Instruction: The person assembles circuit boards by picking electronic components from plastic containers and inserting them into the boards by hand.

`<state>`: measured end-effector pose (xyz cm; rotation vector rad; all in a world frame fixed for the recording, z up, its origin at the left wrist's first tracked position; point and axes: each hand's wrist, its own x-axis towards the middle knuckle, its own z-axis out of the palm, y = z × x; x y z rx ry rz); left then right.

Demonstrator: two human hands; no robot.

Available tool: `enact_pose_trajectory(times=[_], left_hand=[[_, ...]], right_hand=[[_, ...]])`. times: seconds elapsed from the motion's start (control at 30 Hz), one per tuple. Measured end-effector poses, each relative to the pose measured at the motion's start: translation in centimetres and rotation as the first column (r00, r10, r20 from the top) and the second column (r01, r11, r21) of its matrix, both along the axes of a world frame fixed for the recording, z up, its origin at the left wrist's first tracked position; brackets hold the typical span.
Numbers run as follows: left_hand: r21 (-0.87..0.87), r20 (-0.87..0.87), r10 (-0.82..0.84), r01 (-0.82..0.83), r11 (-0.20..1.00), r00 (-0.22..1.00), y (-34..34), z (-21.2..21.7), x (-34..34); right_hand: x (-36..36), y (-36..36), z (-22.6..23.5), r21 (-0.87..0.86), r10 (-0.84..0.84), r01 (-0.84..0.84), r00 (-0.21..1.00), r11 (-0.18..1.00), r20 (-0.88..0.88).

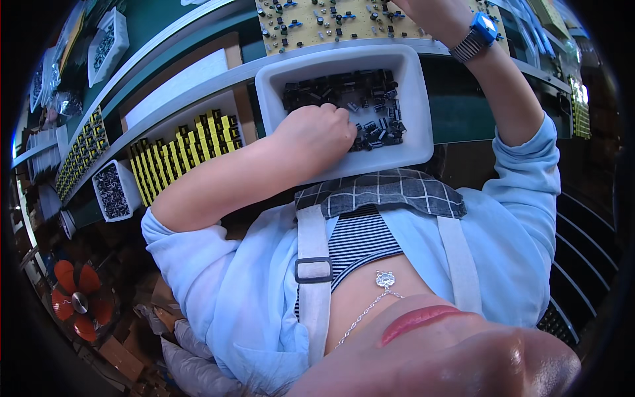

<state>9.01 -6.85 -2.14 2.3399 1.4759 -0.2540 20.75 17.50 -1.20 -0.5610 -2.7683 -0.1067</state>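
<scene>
My left hand (321, 135) is down inside a white plastic tray (415, 99), its fingers curled among small black cylindrical parts that look like capacitors (377, 132). The fingertips are hidden, so what they grip cannot be made out. Beyond the tray lies a tan circuit board panel (311, 23) fitted with rows of small black, silver and blue components. Over the right part of that panel reaches my right hand (440, 16), a blue watch on its wrist. Its fingers run out of the top of the picture.
Left of the tray stand rows of yellow and black parts (188, 145) and a small white bin (112, 192) of dark pieces. A metal rail (245, 69) crosses behind the tray. Farther left are another white bin (108, 46) and, low down, an orange fan (79, 301).
</scene>
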Motion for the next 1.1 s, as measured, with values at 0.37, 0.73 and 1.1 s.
enact_pose_trajectory(times=[0.37, 0.73, 1.1], left_hand=[[0.134, 0.166, -0.014, -0.009, 0.991, 0.986, -0.9, -1.1, -0.6], [0.043, 0.541, 0.307, -0.39, 0.92, 0.783, -0.8, 2.4, -4.4], [-0.137, 0.663, 0.649, -0.791, 0.597, 0.375, 6.0, 2.0, -14.0]], right_hand=[[-0.7, -0.2, 0.3, 0.111, 0.013, -0.027, 0.992, 0.994, 0.123], [3.3, -4.3, 1.4, -0.033, 0.366, -0.366, 0.93, 0.93, -0.025], [4.9, -12.2, -2.4, -0.517, 0.558, -0.334, 0.744, 0.788, 0.369]])
